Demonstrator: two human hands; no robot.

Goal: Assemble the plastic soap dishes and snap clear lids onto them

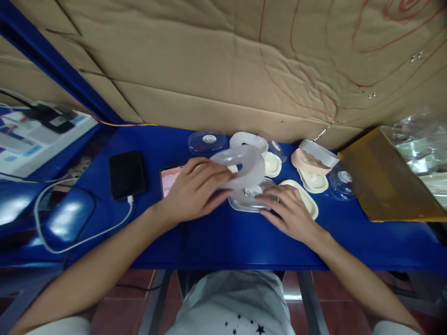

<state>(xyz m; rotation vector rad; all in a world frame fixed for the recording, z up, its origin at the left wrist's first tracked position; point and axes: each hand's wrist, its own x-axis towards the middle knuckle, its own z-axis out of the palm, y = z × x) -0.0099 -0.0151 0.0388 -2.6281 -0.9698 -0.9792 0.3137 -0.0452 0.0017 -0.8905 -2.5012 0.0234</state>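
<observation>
My left hand (197,188) is closed on the edge of a translucent white plastic tray (256,170) with a hole in it, raised above the table and tilted. Below it lies a clear plastic lid (239,201) with a round sticker. My right hand (288,207) grips that lid at its right side, fingers resting over it. A cream moulded tray (309,202) sits partly behind my right hand. Farther back is another clear lid (206,143), beside a white tray (242,138) and a small cream tray (272,164).
On the right, a peach-coloured piece (309,160), a clear lid (342,181) and a brown box (391,181) stand near plastic bags (422,139). Left are a phone (167,179), a black cabled device (127,174) and a power strip (45,139). Cardboard (192,60) walls the back.
</observation>
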